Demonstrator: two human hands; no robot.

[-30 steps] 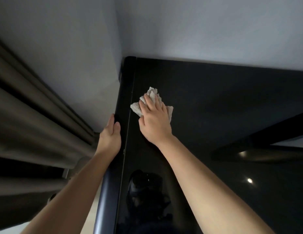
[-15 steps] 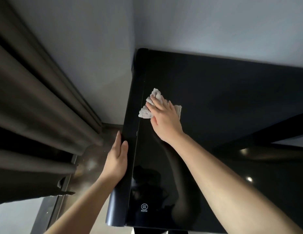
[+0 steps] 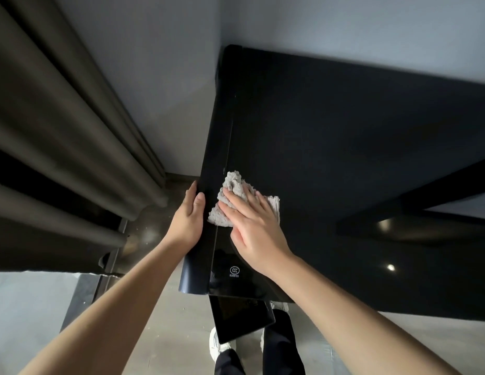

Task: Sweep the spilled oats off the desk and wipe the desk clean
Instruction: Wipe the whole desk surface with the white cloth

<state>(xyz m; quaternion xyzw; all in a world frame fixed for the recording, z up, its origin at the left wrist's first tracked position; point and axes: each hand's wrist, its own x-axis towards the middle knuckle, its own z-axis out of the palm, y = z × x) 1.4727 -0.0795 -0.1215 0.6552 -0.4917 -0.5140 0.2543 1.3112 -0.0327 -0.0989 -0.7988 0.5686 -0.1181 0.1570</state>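
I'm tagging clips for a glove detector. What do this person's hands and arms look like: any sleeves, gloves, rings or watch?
No gloves: the left hand and right hand are bare, nails short and plain. No ring, watch or bracelet shows. The left forearm and right forearm are uncovered to the picture's edge, so no sleeves are visible.

The cloth (image 3: 219, 216) lies on the desk (image 3: 344, 158) close to its left edge, under the flat right hand (image 3: 253, 231). Just left of it, the left hand (image 3: 187, 220) rests against that edge. The desk's far side meets the wall (image 3: 344, 28), and a curtain (image 3: 60, 131) hangs to the left. Below the near edge, a flat panel (image 3: 241, 318) sits above the person's shoes (image 3: 218, 345).
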